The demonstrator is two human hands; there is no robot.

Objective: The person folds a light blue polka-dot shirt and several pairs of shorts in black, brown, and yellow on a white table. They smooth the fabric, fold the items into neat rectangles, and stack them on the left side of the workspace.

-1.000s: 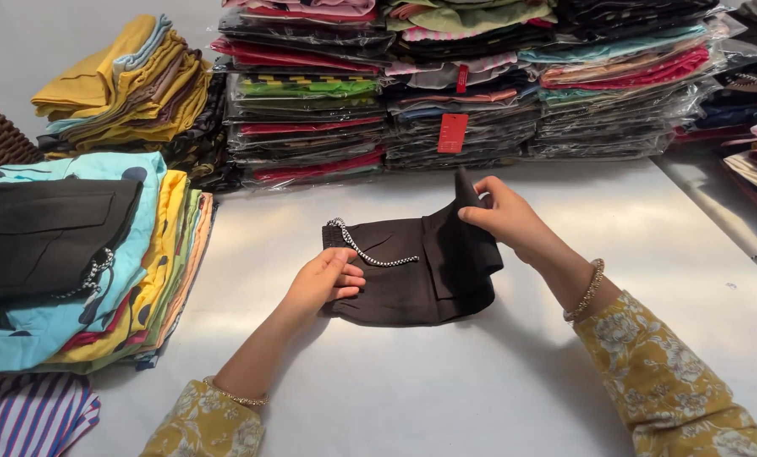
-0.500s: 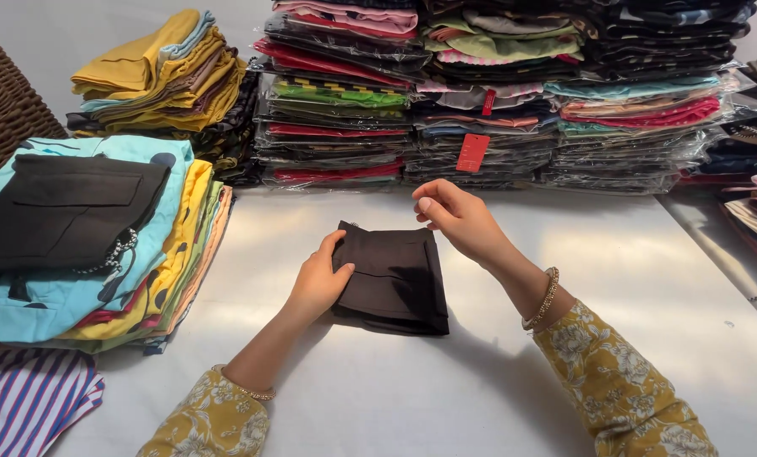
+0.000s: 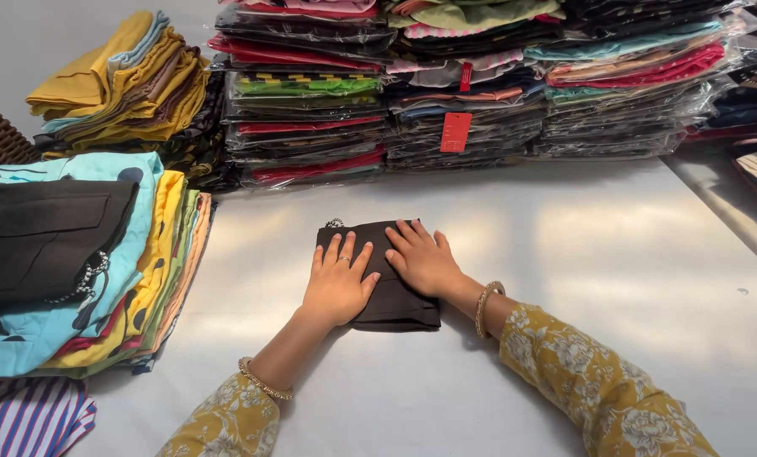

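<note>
Folded black garment [image 3: 391, 305] lay flat on the white bench [image 3: 615, 279], near its middle; left hand [image 3: 338, 283] and right hand [image 3: 422, 261] rested palm-down on it, side by side, fingers [image 3: 345, 250] extended and slightly spread, gripping nothing; stack of folded coloured clothes [image 3: 154, 279] at left; plastic-wrapped garment piles [image 3: 480, 85] behind.

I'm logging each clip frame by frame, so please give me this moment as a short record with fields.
left hand: left hand flat, fingers spread, on the folded black garment
right hand: right hand flat on the same garment, beside the left
surface: white table
left of garment: stack of folded clothes, a black piece on top
behind: wrapped clothing stacks, red tag
far left: yellow folded pile
</note>
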